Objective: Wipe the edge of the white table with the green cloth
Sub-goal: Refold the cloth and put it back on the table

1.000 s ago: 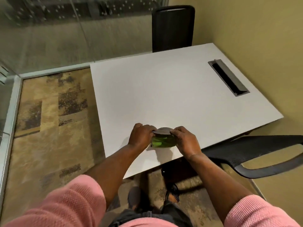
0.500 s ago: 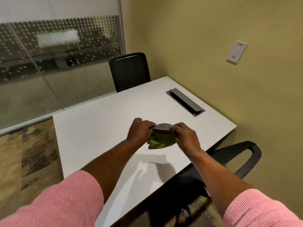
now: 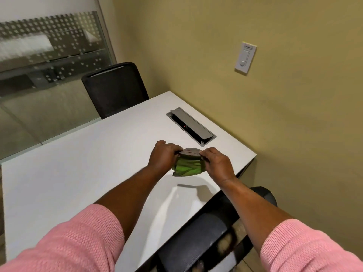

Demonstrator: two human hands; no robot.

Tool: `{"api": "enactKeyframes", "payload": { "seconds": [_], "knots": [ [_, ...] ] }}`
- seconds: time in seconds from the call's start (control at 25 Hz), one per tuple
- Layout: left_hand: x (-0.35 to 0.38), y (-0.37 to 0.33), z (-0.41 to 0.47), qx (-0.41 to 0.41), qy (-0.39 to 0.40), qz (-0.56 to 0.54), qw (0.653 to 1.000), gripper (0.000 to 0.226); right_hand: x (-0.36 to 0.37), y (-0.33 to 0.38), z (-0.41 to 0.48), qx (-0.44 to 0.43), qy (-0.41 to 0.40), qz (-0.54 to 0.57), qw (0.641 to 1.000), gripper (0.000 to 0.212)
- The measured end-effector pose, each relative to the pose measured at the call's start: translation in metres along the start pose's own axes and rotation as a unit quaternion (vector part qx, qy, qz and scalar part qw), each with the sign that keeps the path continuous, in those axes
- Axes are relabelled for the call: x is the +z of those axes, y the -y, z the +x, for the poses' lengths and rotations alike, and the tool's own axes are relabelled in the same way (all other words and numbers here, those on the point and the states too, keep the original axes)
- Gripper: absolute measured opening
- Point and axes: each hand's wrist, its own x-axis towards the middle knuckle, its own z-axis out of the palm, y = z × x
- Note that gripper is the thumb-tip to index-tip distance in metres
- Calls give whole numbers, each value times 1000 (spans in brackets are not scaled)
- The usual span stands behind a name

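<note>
Head view shows the cloth (image 3: pixel 186 168) bunched into a green wad with a grey top fold, held in the air between our two hands above the bench (image 3: pixel 78 173). Its shadow falls on the white top below it, apart from the wad, so we judge the cloth is not touching the surface. Our left hand (image 3: pixel 164 156) pinches the cloth's left end with fingers curled over the grey fold; our right hand (image 3: pixel 216 163) pinches the right end the same way. Both hands are closed on the cloth, close together, with only the wad between them.

As for progress, we judge the wiping has not begun: the cloth is off the bench and looks as if it is being folded or readied. The right-hand edge of the bench, nearest the cloth, lies just beyond our right hand. Nothing tells us whether any edge is already clean; the top looks bare and even throughout. What is left, as we see it, is to lower the cloth onto an edge and draw it along.

Further out, a cable tray (image 3: pixel 191 125) sits in the bench beyond our hands, one chair (image 3: pixel 115 89) stands at the far side, and another chair (image 3: pixel 206 232) sits below our right arm.
</note>
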Motion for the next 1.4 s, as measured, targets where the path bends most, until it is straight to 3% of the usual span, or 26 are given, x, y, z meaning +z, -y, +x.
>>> {"api": "enactKeyframes", "payload": {
  "seconds": [0.32,0.44,0.68,0.8,1.0,1.16,1.4],
  "knots": [
    [93,-36,104,78,84,32,993,27,-3,-114,22,92,-30,-43,994,24],
    [123,-39,130,89,77,22,993,28,7,-144,28,117,-38,-54,991,23],
    [174,-18,151,106,123,48,985,34,49,-182,13,123,-45,-77,988,19],
    [192,1,138,108,142,53,983,32,70,-187,2,105,-18,-93,990,18],
    [210,22,129,81,167,89,978,35,80,-191,6,219,98,-77,968,19],
    [229,26,139,76,163,107,978,31,91,-208,12,254,154,-122,947,24],
    [258,27,127,104,206,108,967,56,107,-227,13,252,199,-117,940,62]
  ]
}}
